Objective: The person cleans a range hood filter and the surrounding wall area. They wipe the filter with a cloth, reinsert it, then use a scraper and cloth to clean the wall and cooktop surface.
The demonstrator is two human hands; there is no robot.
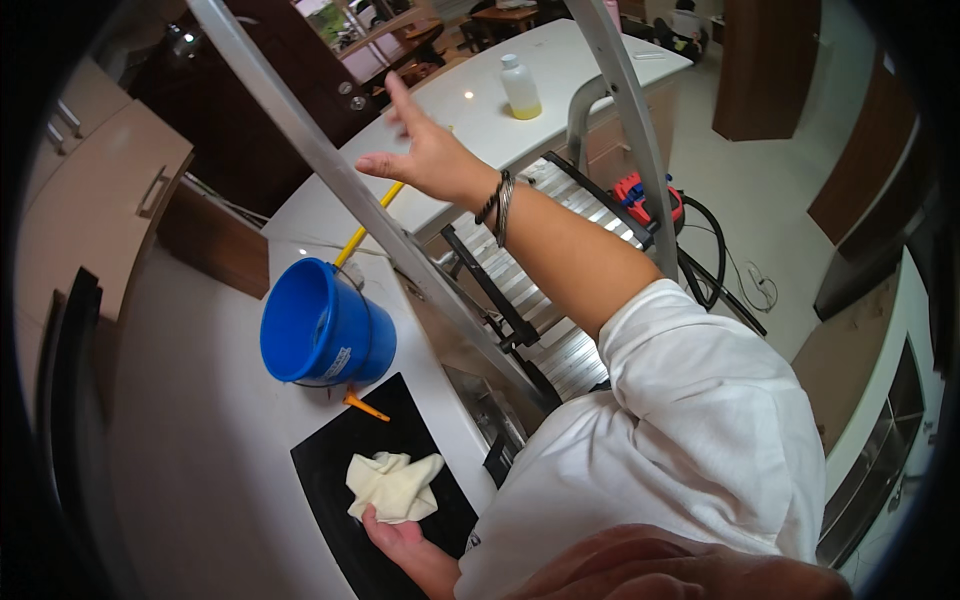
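My left hand (pixel 401 536) grips a crumpled cream cloth (pixel 397 484) over a black glass cooktop panel (pixel 322 469). My right hand (pixel 431 154) is stretched out, slightly blurred, fingers apart and nothing in it. Its thumb lies close to the metal side rail (pixel 300 127) of a stepladder; I cannot tell whether they touch. Between my hands, a blue plastic bucket (pixel 367 334) with a wire handle stands on the white counter (pixel 225 450). An orange plastic piece (pixel 367 407) juts out beside it over the cooktop's corner.
A yellow pole (pixel 352 246) lies behind the bucket. On the far countertop (pixel 465 71) stands a plastic bottle (pixel 519 88) with yellow liquid. Ribbed ladder steps (pixel 517 232) lie under my right arm. A red vacuum cleaner (pixel 645 201) with its hose is on the floor. Someone (pixel 682 34) sits far off.
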